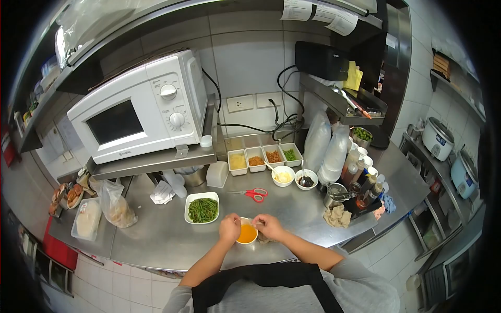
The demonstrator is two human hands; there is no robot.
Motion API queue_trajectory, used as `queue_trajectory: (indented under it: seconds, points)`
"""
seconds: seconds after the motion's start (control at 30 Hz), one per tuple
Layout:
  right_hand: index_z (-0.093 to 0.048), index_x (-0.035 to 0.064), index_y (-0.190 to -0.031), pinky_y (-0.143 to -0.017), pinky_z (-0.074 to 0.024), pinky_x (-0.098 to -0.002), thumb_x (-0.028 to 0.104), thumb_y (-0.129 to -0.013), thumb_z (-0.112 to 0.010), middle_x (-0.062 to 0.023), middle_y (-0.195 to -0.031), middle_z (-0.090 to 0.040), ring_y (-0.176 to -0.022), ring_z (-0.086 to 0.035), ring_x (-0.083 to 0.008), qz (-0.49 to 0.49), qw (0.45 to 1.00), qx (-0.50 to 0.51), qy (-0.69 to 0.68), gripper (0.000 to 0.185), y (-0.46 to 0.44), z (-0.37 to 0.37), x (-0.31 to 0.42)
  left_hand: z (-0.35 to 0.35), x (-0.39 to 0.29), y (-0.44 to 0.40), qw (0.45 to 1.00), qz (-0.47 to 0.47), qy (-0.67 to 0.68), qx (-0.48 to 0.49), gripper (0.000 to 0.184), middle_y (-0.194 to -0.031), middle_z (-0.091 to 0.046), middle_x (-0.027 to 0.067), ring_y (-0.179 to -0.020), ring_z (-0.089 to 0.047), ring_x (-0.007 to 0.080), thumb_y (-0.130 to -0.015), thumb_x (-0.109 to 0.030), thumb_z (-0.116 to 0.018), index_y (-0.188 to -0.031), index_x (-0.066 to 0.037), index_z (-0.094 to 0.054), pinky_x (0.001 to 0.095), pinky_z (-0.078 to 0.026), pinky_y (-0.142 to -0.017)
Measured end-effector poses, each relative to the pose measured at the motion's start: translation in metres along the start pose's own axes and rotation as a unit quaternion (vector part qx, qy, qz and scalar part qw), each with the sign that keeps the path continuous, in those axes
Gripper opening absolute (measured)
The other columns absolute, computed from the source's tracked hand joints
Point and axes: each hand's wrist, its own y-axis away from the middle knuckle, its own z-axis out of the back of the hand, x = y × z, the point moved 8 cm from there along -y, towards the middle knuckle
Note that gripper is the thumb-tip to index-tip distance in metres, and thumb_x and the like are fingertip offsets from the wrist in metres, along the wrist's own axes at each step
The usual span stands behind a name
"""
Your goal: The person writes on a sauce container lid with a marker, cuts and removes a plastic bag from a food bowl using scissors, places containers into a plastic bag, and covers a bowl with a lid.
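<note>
A white cup of orange liquid point(247, 234) stands on the steel counter point(172, 245) close to the person's body. My left hand point(230, 228) is at the cup's left rim, fingers pinched together. Opposite it, my right hand point(269, 227) pinches at the right rim. Something thin and clear seems to lie between the fingers over the cup, too small to name. Beyond the hands lie scissors with red handles point(257, 195). A square white dish of green beans point(202, 209) sits to the left of them.
A microwave point(141, 107) stands on a raised shelf at the left. Four trays of toppings point(255, 161) line the wall, with two white bowls point(283, 176) nearby. Bottles point(360, 175) and a crumpled cloth point(337, 216) are at the right; a plastic bag point(117, 206) lies left.
</note>
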Motion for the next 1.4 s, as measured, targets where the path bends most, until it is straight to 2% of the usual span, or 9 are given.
queue_trajectory:
  seconds: [0.17,0.27,0.7,0.77,0.97,1.17,1.23,1.3,1.4]
  points:
    - [-0.064,0.0071,-0.083,-0.066,-0.0474,-0.0357,0.012,-0.076,-0.066,-0.0113,-0.083,-0.061,-0.073,-0.060,-0.0278,0.087,0.988,-0.106,0.073,0.009,0.018,0.006,0.011,0.013,-0.015,0.007,0.999,-0.025,-0.002,0.025,0.011,-0.087,-0.065,0.0167,-0.081,-0.063,0.0354,-0.079,-0.015,-0.061,-0.084,-0.006,-0.063,0.0445,-0.050,-0.072]
    - [-0.064,0.0059,-0.080,-0.072,-0.0487,-0.0418,0.007,-0.072,-0.063,-0.0141,-0.082,-0.062,-0.079,-0.060,-0.0348,0.075,0.992,-0.030,0.098,0.008,-0.007,0.003,0.024,0.016,-0.034,0.000,0.986,-0.141,-0.012,0.090,0.011,-0.084,-0.065,0.0154,-0.079,-0.063,0.0345,-0.078,-0.016,-0.064,-0.084,-0.006,-0.063,0.0432,-0.050,-0.069]
    - [-0.064,0.0061,-0.072,-0.069,-0.0498,-0.0417,0.010,-0.072,-0.064,-0.0133,-0.076,-0.062,-0.075,-0.061,-0.0339,0.073,0.990,-0.030,0.117,0.004,0.006,0.011,0.028,0.025,-0.029,-0.005,0.967,-0.090,-0.183,0.154,0.008,-0.081,-0.065,0.0142,-0.078,-0.064,0.0329,-0.078,-0.016,-0.060,-0.081,-0.011,-0.065,0.0447,-0.051,-0.068]
    - [-0.063,0.0057,-0.071,-0.069,-0.0498,-0.0416,0.010,-0.072,-0.063,-0.0132,-0.075,-0.062,-0.074,-0.061,-0.0338,0.079,0.986,-0.029,0.146,0.005,-0.004,0.005,0.034,0.016,-0.042,-0.010,0.967,-0.156,-0.139,0.147,0.008,-0.082,-0.066,0.0139,-0.079,-0.064,0.0329,-0.077,-0.015,-0.059,-0.080,-0.011,-0.065,0.0450,-0.050,-0.068]
    - [-0.066,0.0053,-0.077,-0.067,-0.0504,-0.0386,0.012,-0.071,-0.067,-0.0142,-0.080,-0.064,-0.073,-0.062,-0.0319,0.108,0.983,-0.046,0.139,0.009,-0.020,0.002,0.023,0.007,-0.038,-0.023,0.968,-0.137,-0.152,0.146,0.009,-0.081,-0.066,0.0155,-0.078,-0.063,0.0345,-0.076,-0.009,-0.056,-0.078,-0.009,-0.065,0.0442,-0.050,-0.067]
    - [-0.067,0.0063,-0.084,-0.064,-0.0493,-0.0310,0.011,-0.077,-0.066,-0.0072,-0.075,-0.065,-0.066,-0.061,-0.0161,-0.073,0.994,0.059,0.053,0.009,0.014,0.028,-0.003,0.014,0.001,-0.029,0.982,-0.030,-0.160,0.096,0.013,-0.084,-0.066,0.0172,-0.081,-0.064,0.0355,-0.078,-0.011,-0.056,-0.087,-0.005,-0.063,0.0438,-0.051,-0.071]
    - [-0.066,0.0064,-0.090,-0.064,-0.0485,-0.0297,0.009,-0.079,-0.064,-0.0054,-0.077,-0.065,-0.068,-0.058,-0.0110,-0.112,0.993,-0.024,-0.032,0.012,0.025,0.059,-0.011,0.023,0.014,-0.027,0.992,0.007,-0.091,0.083,0.015,-0.082,-0.066,0.0173,-0.080,-0.065,0.0350,-0.080,-0.014,-0.059,-0.091,-0.004,-0.062,0.0427,-0.051,-0.071]
    - [-0.064,0.0077,-0.095,-0.070,-0.0486,-0.0350,0.011,-0.074,-0.064,-0.0143,-0.085,-0.064,-0.077,-0.062,-0.0276,-0.029,0.987,-0.157,0.028,0.021,0.037,0.095,-0.016,0.031,0.031,-0.014,0.997,0.040,0.021,0.070,0.019,-0.081,-0.066,0.0165,-0.077,-0.065,0.0337,-0.081,-0.018,-0.062,-0.094,-0.004,-0.062,0.0413,-0.051,-0.070]
    - [-0.063,0.0057,-0.095,-0.078,-0.0468,-0.0370,0.011,-0.074,-0.064,-0.0145,-0.096,-0.061,-0.087,-0.058,-0.0323,0.021,0.970,-0.161,0.183,0.022,0.070,0.101,0.010,0.067,0.017,0.026,0.998,0.007,0.059,0.019,0.021,-0.073,-0.062,0.0119,-0.066,-0.062,0.0261,-0.082,-0.021,-0.065,-0.094,-0.004,-0.062,0.0363,-0.050,-0.062]
